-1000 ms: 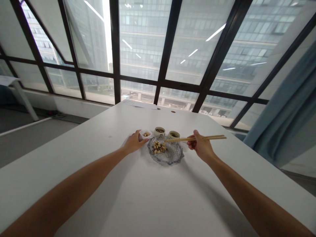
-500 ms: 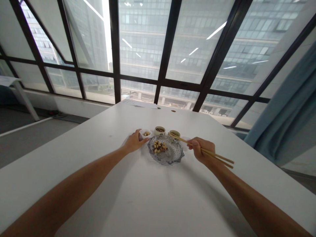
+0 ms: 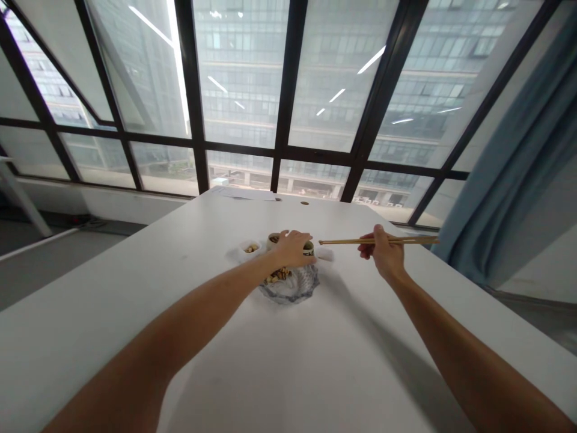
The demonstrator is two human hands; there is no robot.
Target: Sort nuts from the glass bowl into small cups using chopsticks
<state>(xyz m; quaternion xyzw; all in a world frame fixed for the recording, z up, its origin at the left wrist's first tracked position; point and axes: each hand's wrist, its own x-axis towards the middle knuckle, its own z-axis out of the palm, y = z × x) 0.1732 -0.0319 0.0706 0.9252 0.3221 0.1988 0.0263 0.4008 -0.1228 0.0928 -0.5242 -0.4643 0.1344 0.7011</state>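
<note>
My left hand (image 3: 294, 248) reaches over the glass dish (image 3: 293, 287) and rests on the rightmost small cup (image 3: 308, 248), fingers curled around it. A pile of mixed nuts (image 3: 278, 275) lies in the dish, partly hidden by my wrist. Two more small cups stand to the left: a white one (image 3: 250, 247) with nuts and a middle one (image 3: 272, 239). My right hand (image 3: 384, 252) is closed on a pair of wooden chopsticks (image 3: 356, 242), held level above the table with their tips pointing left toward the cups.
Everything sits on a large white table (image 3: 288, 361). A small white object (image 3: 326, 255) lies just right of the cups. Papers (image 3: 243, 193) lie at the far edge. Tall windows stand behind, with a blue curtain (image 3: 509, 180) on the right.
My left hand left the white cup and crossed right onto the rightmost cup. My right hand drew back to the right and levelled the chopsticks, away from the dish.
</note>
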